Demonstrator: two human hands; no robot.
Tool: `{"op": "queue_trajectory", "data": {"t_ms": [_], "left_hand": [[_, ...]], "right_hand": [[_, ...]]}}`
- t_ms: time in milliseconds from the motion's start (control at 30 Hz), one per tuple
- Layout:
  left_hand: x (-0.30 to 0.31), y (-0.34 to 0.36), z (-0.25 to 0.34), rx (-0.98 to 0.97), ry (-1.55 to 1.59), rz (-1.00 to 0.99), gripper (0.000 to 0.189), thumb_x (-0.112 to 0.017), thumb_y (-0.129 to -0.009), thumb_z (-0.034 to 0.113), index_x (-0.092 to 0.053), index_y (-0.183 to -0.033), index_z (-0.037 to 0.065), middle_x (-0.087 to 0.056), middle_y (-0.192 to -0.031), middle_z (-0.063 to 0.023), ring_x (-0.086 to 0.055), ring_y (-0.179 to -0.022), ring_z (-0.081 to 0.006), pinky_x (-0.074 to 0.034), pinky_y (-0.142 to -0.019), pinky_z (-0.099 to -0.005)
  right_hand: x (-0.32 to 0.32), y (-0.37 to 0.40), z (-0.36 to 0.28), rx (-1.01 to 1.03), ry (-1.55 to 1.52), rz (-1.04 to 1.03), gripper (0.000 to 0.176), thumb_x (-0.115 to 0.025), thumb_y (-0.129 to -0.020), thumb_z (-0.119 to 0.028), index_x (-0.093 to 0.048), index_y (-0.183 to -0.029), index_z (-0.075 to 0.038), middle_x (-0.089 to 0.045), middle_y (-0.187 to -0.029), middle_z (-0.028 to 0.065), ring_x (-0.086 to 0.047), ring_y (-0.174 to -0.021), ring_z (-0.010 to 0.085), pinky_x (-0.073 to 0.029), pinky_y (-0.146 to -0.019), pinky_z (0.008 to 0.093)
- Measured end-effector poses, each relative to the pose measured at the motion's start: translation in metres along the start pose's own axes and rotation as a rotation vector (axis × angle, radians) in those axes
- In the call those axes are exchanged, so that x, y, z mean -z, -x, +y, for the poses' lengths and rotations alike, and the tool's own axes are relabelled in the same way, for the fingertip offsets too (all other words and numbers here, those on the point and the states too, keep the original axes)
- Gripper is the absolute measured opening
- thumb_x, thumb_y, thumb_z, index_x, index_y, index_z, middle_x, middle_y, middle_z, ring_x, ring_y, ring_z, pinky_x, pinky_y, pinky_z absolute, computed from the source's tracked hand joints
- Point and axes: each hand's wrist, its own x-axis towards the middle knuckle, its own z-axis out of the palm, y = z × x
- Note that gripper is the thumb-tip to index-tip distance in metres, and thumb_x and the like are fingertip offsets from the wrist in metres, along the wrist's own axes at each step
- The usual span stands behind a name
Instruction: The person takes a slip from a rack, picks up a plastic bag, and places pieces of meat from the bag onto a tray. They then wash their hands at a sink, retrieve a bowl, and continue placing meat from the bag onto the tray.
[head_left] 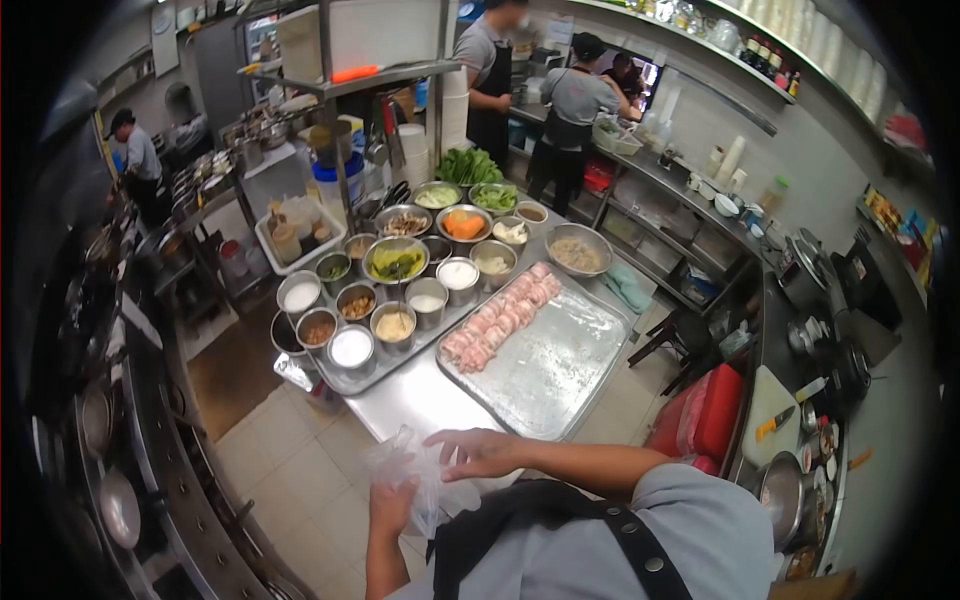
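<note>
The left hand [392, 505] was closed around a clear plastic bag [428, 505], held in front of the person's body at the near edge of the steel table [400, 405]; the right hand [480, 452], its fingers bent, was at the bag's upper side, though whether those fingers gripped the film or only touched it could not be told; nothing could be made out inside the bag.

Ahead and to the right lay a shallow metal tray [560, 365]; pale pink meat pieces [500, 320] sat in a long band along its left side, and the rest of its surface was bare and wet-looking.

To the left, a second tray [384, 371] carried close-set metal tins and bowls; the nearest tin [354, 373] was filled with something white, and the tin beside it [394, 347] held a pale tan substance; a wide bowl [370, 274] contained yellowish liquid with dark green pieces; farther back, another bowl [482, 238] held orange chunks, with chopped greens [493, 196] in a bowl behind it; beyond the meat, a large bowl [581, 273] held a pale brownish mixture.
</note>
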Motion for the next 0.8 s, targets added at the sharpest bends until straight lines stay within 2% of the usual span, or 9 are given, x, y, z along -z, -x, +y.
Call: {"op": "queue_trajectory", "data": {"t_ms": [67, 100, 200, 300, 333, 433, 467, 567, 800], "left_hand": [[-0.001, -0.004, 0.006, 0.016, 0.026, -0.045, 0.036, -0.064, -0.081, 0.01, -0.059, -0.115, 0.001, -0.059, -0.116, -0.0089, -0.056, -0.1, -0.0186, -0.046, -0.087, -0.0319], [-0.007, -0.003, 0.012, 0.014, 0.074, -0.048, 0.036, -0.064, -0.08, 0.009, -0.059, -0.115, 0.0, -0.06, -0.114, -0.009, -0.056, -0.101, -0.0188, -0.046, -0.087, -0.0322], [-0.009, -0.007, 0.011, 0.035, 0.107, -0.054, 0.035, -0.065, -0.08, 0.008, -0.06, -0.114, 0.0, -0.061, -0.111, -0.0089, -0.057, -0.1, -0.0192, -0.046, -0.088, -0.0328], [-0.006, -0.01, 0.008, 0.051, 0.045, -0.025, 0.034, -0.066, -0.08, 0.007, -0.061, -0.113, -0.001, -0.063, -0.107, -0.0092, -0.059, -0.098, -0.0194, -0.047, -0.086, -0.0324], [-0.005, -0.01, 0.008, 0.039, -0.009, -0.018, 0.033, -0.066, -0.081, 0.007, -0.061, -0.113, -0.002, -0.064, -0.105, -0.0097, -0.06, -0.096, -0.0195, -0.048, -0.083, -0.0317], [-0.016, -0.007, 0.015, 0.075, 0.029, -0.037, 0.035, -0.068, -0.08, 0.007, -0.061, -0.113, 0.0, -0.064, -0.103, -0.0083, -0.06, -0.095, -0.0188, -0.047, -0.086, -0.0335], [-0.021, -0.007, 0.014, 0.072, 0.025, -0.029, 0.035, -0.068, -0.08, 0.007, -0.061, -0.113, 0.0, -0.064, -0.103, -0.0083, -0.06, -0.095, -0.0188, -0.047, -0.086, -0.0335], [-0.036, -0.004, 0.006, 0.072, 0.05, 0.003, 0.034, -0.067, -0.081, 0.006, -0.059, -0.113, -0.001, -0.064, -0.102, -0.0087, -0.061, -0.093, -0.0179, -0.049, -0.083, -0.0316], [-0.015, 0.02, -0.002, 0.152, 0.246, 0.446, 0.024, -0.055, -0.088, 0.005, -0.055, -0.111, -0.002, -0.064, -0.095, -0.0112, -0.064, -0.084, -0.0213, -0.053, -0.073, -0.0313]], "right_hand": [[-0.002, -0.008, 0.008, 0.038, 0.019, -0.013, 0.042, -0.064, -0.088, -0.027, -0.051, -0.124, -0.009, -0.063, -0.087, 0.0061, -0.059, -0.078, 0.0168, -0.048, -0.07, 0.0332], [-0.002, -0.008, 0.014, 0.041, 0.022, 0.004, 0.042, -0.064, -0.088, -0.027, -0.051, -0.124, -0.009, -0.063, -0.087, 0.0061, -0.059, -0.078, 0.0168, -0.048, -0.07, 0.0332], [0.003, -0.003, 0.026, 0.097, -0.024, 0.166, 0.022, -0.06, -0.086, -0.021, -0.059, -0.097, -0.002, -0.062, -0.078, 0.0061, -0.057, -0.066, 0.0151, -0.047, -0.064, 0.0315], [0.015, 0.012, 0.028, -0.086, -0.39, 0.283, 0.03, -0.062, -0.087, -0.027, -0.057, -0.103, -0.003, -0.062, -0.081, 0.0065, -0.057, -0.065, 0.014, -0.047, -0.063, 0.0305], [0.02, 0.019, 0.022, -0.114, -0.383, 0.242, 0.041, -0.063, -0.088, -0.037, -0.054, -0.11, -0.003, -0.062, -0.083, 0.0071, -0.057, -0.066, 0.0127, -0.047, -0.063, 0.0288], [0.014, 0.023, 0.022, -0.088, -0.199, 0.074, 0.041, -0.063, -0.09, -0.033, -0.053, -0.118, -0.005, -0.062, -0.085, 0.0048, -0.056, -0.068, 0.0116, -0.047, -0.064, 0.0269], [0.009, 0.02, 0.031, 0.016, -0.104, 0.055, 0.039, -0.063, -0.09, -0.032, -0.055, -0.115, -0.003, -0.063, -0.085, 0.0048, -0.058, -0.07, 0.0116, -0.048, -0.063, 0.027], [0.012, 0.013, 0.046, -0.011, -0.227, -0.09, 0.037, -0.063, -0.09, -0.032, -0.058, -0.11, -0.002, -0.063, -0.083, 0.0045, -0.06, -0.072, 0.0117, -0.048, -0.063, 0.0275], [0.096, 0.003, 0.092, 0.057, -0.476, 0.352, 0.021, -0.062, -0.09, -0.025, -0.062, -0.089, -0.004, -0.063, -0.075, 0.0019, -0.058, -0.065, 0.0088, -0.048, -0.057, 0.0246]]}}
